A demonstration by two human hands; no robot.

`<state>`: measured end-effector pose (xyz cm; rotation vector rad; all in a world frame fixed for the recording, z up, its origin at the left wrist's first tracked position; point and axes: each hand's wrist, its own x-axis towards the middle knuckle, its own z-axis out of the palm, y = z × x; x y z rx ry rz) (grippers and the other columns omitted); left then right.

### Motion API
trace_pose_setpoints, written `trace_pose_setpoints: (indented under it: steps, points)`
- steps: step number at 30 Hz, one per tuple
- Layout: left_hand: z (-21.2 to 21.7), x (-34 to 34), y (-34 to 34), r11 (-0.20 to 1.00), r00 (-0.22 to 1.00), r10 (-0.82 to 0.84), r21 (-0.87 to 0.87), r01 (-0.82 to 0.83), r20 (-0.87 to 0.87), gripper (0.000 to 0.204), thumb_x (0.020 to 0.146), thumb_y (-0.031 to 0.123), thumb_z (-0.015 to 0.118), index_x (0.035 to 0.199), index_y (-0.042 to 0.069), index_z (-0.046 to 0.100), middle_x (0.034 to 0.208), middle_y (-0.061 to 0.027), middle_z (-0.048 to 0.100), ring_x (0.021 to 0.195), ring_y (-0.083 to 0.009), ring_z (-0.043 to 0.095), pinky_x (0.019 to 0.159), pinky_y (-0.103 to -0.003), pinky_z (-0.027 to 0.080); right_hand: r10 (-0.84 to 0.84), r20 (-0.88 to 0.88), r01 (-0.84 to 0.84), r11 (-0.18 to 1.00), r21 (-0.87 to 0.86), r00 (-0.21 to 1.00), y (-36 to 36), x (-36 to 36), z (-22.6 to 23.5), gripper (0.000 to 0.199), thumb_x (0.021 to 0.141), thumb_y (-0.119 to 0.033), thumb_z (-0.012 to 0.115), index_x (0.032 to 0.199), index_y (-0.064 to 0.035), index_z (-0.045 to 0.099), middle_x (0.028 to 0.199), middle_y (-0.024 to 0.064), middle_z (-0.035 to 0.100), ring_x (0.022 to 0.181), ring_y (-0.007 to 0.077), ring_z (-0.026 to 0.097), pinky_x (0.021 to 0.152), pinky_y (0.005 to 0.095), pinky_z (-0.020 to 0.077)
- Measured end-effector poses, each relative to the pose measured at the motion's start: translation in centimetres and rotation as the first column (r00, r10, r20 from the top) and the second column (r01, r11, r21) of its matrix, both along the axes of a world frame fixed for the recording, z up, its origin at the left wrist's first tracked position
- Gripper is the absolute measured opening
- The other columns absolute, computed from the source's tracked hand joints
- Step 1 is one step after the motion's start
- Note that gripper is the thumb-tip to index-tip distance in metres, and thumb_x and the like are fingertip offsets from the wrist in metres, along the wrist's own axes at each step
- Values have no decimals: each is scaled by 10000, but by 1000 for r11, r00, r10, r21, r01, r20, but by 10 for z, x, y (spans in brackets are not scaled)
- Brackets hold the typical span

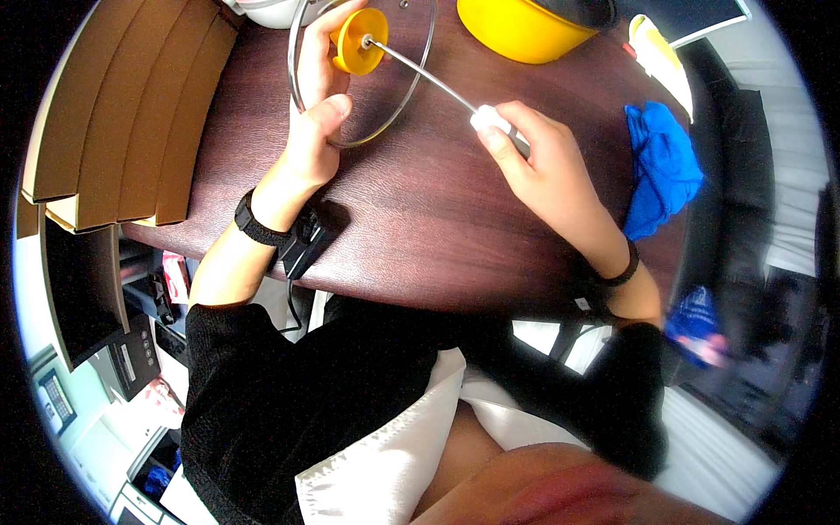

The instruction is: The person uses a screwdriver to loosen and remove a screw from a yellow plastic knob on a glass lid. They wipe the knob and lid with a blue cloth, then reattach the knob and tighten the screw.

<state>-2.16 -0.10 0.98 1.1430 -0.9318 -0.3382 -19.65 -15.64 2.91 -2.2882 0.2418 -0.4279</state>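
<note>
My left hand [317,118] grips a round glass pot lid [404,98] with a metal rim, holding it on edge above the table. A yellow lid knob [374,54] sits at the middle of the glass, beside my left fingers. My right hand [538,149] is closed around the white and grey handle of a screwdriver [442,85]. Its long metal shaft points up and left, and the tip meets the centre of the knob. Whether a screw is there is too small to tell.
A yellow pot [525,31] with a dark inside stands at the far side of the dark wooden table [420,223]. At the right lies a crumpled blue cloth [661,166]. Brown cardboard boxes [144,96] line the left. A black device with a cable [304,247] rests by my left wrist.
</note>
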Motion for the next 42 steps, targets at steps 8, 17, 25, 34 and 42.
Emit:
trace_pose_setpoints:
  steps: [8, 17, 25, 34, 42]
  points:
    - [-12, 2, 2, 998, 982, 59, 20, -63, 181, 915, 703, 505, 511, 1412, -17, 263, 1405, -141, 340, 1353, -244, 298, 1127, -383, 186, 225, -190, -69, 799, 598, 956, 1, -1, -2, 298, 962, -279, 540, 878, 0, 600, 626, 55, 569, 454, 146, 517, 436, 272, 399]
    - [-18, 9, 2, 996, 955, 81, 10, -88, 284, 901, 704, 484, 523, 1410, -17, 274, 1396, -139, 347, 1335, -241, 322, 1120, -384, 196, 533, -127, 213, -103, 972, 836, -3, -5, 10, 437, 1005, -405, 383, 982, 3, 537, 601, 7, 445, 355, 40, 315, 304, 196, 245]
    - [4, -5, 0, 998, 1000, -3, 63, 5, -28, 911, 690, 487, 518, 1402, -36, 296, 1440, -165, 341, 1350, -256, 323, 1133, -380, 187, 156, -262, -42, 917, 396, 952, -11, -9, 27, 317, 923, -321, 555, 894, -9, 601, 670, 108, 574, 512, 241, 544, 455, 326, 415]
    - [13, -3, -1, 997, 970, -72, 0, 74, -233, 919, 685, 488, 509, 1374, -90, 318, 1416, -192, 371, 1306, -270, 372, 1102, -397, 246, 1, 17, 5, 944, -329, 1000, -18, -11, 25, 256, 836, -285, 667, 913, -43, 631, 804, 138, 643, 715, 335, 636, 608, 401, 498]
    - [11, 0, 0, 987, 964, -144, 31, 155, -222, 925, 686, 502, 501, 1371, -93, 321, 1384, -194, 399, 1274, -270, 401, 1079, -402, 279, -35, 4, 34, 922, -385, 999, -18, -11, 23, 268, 823, -303, 679, 933, -62, 638, 789, 116, 626, 693, 320, 632, 581, 390, 493]
